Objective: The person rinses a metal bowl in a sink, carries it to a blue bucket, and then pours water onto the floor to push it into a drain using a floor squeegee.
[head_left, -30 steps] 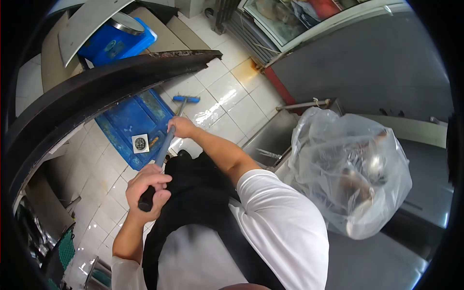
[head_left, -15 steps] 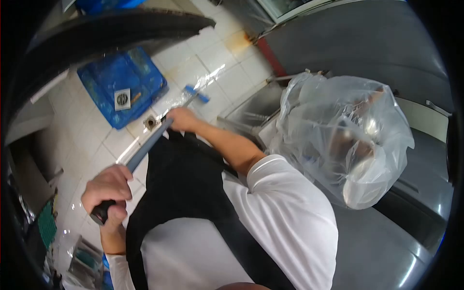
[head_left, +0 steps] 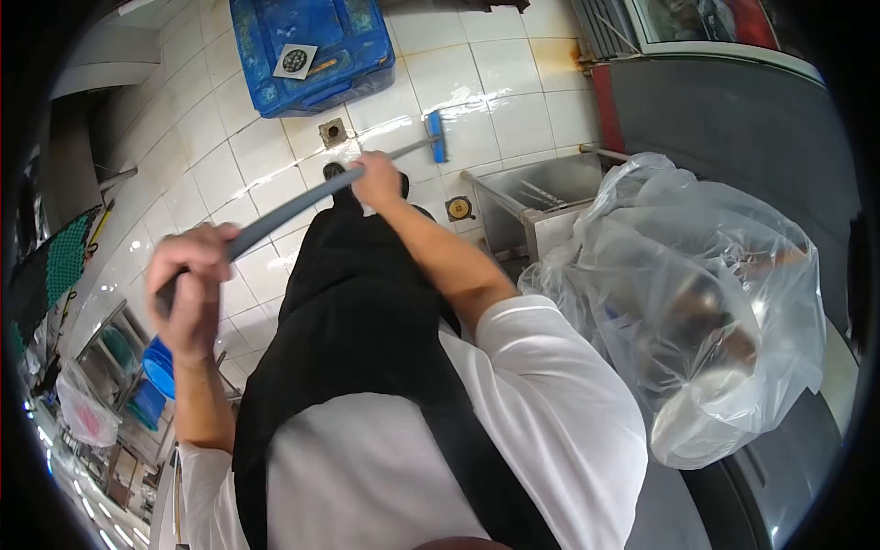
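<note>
A long grey pole (head_left: 286, 211) crosses in front of my black apron, ending in a blue head (head_left: 436, 137) that rests on the wet white tiles. My left hand (head_left: 191, 280) is wrapped round the pole's near end, slightly blurred. Farther along, toward the blue head, my right hand (head_left: 374, 181) grips the pole with bent fingers. The toes of my dark shoes show beside and below that hand. Near the pole lie a square floor drain (head_left: 333, 133) and a round one (head_left: 459, 209).
A blue lidded container (head_left: 316, 55) stands on the floor ahead. On the right are a steel basin (head_left: 541, 188), a big clear plastic bag (head_left: 697, 293) with items inside, and a grey panel (head_left: 724, 119). Shelving, a blue bucket (head_left: 159, 367) and green mesh (head_left: 71, 257) are at the left.
The view has turned and shifted, so the blue container appears higher up. The pole's blue head is farther right and lower-angled from my hands. Both hands still hold the pole.
</note>
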`<state>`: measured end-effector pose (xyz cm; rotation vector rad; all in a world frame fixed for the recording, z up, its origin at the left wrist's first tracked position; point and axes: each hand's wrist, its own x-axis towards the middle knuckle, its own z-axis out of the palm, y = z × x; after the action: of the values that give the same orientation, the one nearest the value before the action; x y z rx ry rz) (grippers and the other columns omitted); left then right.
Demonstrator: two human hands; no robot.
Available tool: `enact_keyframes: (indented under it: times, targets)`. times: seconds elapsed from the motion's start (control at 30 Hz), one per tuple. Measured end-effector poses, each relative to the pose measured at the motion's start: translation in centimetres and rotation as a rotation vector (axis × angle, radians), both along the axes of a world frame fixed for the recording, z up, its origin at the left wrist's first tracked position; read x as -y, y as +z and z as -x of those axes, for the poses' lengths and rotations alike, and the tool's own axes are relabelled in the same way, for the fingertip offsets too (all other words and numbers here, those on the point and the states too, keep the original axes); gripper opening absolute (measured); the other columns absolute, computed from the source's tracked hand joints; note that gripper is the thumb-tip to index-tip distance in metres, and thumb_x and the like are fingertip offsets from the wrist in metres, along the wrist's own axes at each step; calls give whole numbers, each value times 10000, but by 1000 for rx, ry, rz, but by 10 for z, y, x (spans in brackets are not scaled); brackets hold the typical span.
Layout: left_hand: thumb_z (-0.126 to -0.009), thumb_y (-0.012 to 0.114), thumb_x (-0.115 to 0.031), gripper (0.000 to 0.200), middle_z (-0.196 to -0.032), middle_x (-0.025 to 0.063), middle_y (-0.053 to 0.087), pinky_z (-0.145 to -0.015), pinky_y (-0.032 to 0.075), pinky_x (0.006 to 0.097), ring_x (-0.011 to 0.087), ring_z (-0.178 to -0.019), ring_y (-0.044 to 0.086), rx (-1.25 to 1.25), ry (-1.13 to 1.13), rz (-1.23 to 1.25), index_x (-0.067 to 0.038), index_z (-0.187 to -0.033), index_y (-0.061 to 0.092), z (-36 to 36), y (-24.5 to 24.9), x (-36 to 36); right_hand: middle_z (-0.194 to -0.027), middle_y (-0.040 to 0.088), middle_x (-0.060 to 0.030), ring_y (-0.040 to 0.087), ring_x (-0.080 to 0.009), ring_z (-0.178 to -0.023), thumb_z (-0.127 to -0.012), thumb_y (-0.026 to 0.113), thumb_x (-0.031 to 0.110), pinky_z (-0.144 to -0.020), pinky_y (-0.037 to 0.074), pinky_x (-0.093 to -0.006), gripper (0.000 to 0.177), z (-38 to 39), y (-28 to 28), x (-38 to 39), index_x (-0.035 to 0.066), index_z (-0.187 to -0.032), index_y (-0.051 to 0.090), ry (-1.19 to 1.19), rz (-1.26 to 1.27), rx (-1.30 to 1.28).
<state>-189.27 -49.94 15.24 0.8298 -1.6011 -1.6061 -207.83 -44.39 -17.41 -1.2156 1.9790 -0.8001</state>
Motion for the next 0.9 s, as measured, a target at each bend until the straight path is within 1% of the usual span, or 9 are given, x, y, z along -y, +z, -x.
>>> enact_keyframes:
  times: [0.1,0.23,0.37,0.47,0.57,0.63,0.77,0.83,0.9]
  targets:
    - [-1009,506,-329,301,-629,-54,352,-921,384,410,131,-714,417,-28,14,16,-36,-1031,569,-27,25,7,-970,656,-176,617,-366,-969,-785,646,112,-859,503,-453,121,-50,-2,22,79,-879,714,111,2,80]
    - [-1005,513,-352,309,-629,-54,353,-908,381,398,130,-717,415,-57,3,45,-47,-1019,567,-55,39,2,-997,651,-173,614,-363,-995,-790,650,122,-879,498,-449,141,-75,19,31,106,-909,724,242,-120,81]
    - [-993,539,-341,301,-654,-37,371,-948,382,413,137,-727,419,-28,90,73,-42,-1013,573,-66,31,-12,-1010,651,-167,604,-351,-1037,-795,659,127,-897,496,-450,142,-77,18,30,131,-921,725,205,-121,43]
    - [-992,538,-328,305,-667,-31,372,-970,378,423,142,-740,417,-17,131,50,-29,-1040,576,-104,14,-18,-1005,655,-161,603,-344,-1045,-796,660,123,-898,498,-446,136,-103,2,42,127,-916,723,245,-117,30]
    - [-993,534,-314,304,-668,-36,362,-973,370,419,141,-752,409,-18,220,9,-24,-1072,578,-161,11,-23,-1002,666,-152,613,-333,-1037,-814,626,120,-897,501,-441,132,-170,-16,49,126,-905,721,323,-81,22]
    - [-981,556,-325,312,-658,-46,362,-951,366,409,129,-734,407,-15,275,7,-29,-1076,581,-200,13,-21,-1010,670,-149,626,-340,-1015,-820,603,122,-889,506,-442,139,-209,-15,57,117,-901,717,409,-91,-19]
    - [-932,639,-343,328,-696,-5,474,-883,414,428,127,-695,451,-144,176,52,-40,-1016,547,-258,18,-14,-998,668,-149,628,-350,-1000,-812,607,129,-883,509,-450,135,-241,16,56,105,-899,708,509,-189,-98]
    - [-928,636,-364,324,-677,-21,458,-851,405,424,126,-680,457,-140,124,33,-60,-944,526,-274,14,-9,-941,654,-156,625,-379,-952,-824,631,177,-839,507,-471,123,-240,16,36,89,-883,695,364,-76,-132]
    - [-930,626,-335,297,-690,-3,488,-803,417,407,129,-658,471,-121,104,-16,-54,-924,532,-283,5,3,-946,651,-169,625,-386,-942,-826,664,208,-814,500,-482,144,-229,18,17,85,-892,698,269,-113,-152]
